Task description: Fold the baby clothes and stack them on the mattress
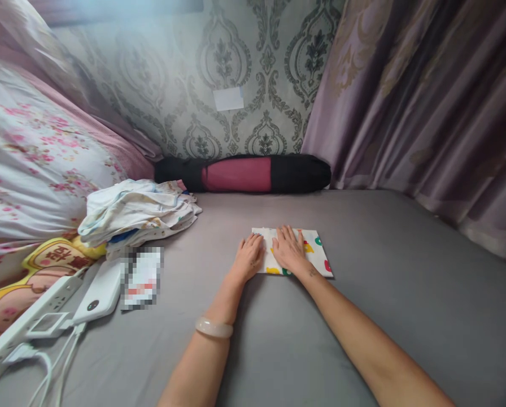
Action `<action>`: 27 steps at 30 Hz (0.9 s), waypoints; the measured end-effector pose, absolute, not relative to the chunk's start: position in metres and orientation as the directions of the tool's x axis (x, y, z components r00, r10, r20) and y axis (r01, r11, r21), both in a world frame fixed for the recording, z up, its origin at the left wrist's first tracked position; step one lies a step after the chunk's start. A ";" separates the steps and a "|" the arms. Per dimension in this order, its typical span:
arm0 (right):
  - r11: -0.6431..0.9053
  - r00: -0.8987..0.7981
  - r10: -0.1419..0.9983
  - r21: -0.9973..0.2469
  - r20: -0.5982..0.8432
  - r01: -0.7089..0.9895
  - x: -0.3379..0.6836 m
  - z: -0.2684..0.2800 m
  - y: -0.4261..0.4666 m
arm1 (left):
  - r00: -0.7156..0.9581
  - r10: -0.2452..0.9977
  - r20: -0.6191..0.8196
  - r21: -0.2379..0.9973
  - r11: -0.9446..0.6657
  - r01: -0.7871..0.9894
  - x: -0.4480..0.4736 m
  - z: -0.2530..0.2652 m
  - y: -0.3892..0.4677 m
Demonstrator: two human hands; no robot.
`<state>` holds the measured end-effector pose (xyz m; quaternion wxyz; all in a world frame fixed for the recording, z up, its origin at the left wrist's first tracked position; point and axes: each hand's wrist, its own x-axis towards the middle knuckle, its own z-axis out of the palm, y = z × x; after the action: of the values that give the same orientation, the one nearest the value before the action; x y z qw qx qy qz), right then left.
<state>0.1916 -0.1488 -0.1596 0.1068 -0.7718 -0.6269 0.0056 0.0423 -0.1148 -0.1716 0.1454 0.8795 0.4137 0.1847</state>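
Observation:
A flat, thin white rectangle with red, yellow and green printed shapes [323,261] lies on the grey bed sheet [397,271]. Whether it is a book, a board or folded cloth I cannot tell. My left hand [249,257] rests on its left end, palm down, with the fingers stretched forward. Just right of it, my right hand [289,250] lies flat across the middle, fingers slightly spread. Both palms cover part of the printed face. A pale bangle [214,328] circles my left forearm.
Left are rumpled white clothes [138,212], a blurred white packet [143,280], a white power bank [103,288], a power strip [52,308] with cables and a yellow cartoon cushion [9,305]. A long black-and-maroon bag [240,174] lies along the wall; purple curtains [414,96] hang right.

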 end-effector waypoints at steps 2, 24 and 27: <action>-0.198 0.216 0.970 -0.158 0.108 0.967 0.195 -0.163 -0.151 | 0.609 0.767 0.203 0.404 -0.632 0.661 0.043 -0.170 -0.117; -0.231 0.252 0.958 -0.152 0.136 0.961 0.220 -0.169 -0.162 | 0.630 0.760 0.160 0.399 -0.634 0.662 0.043 -0.166 -0.122; -0.236 0.257 0.958 -0.157 0.129 0.959 0.218 -0.169 -0.162 | 0.631 0.758 0.166 0.398 -0.637 0.661 0.043 -0.167 -0.122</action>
<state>0.2178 -0.1619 -0.1691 0.1022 -0.7862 -0.6094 -0.0030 0.0431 -0.1223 -0.1673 0.1513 0.8902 0.3985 0.1607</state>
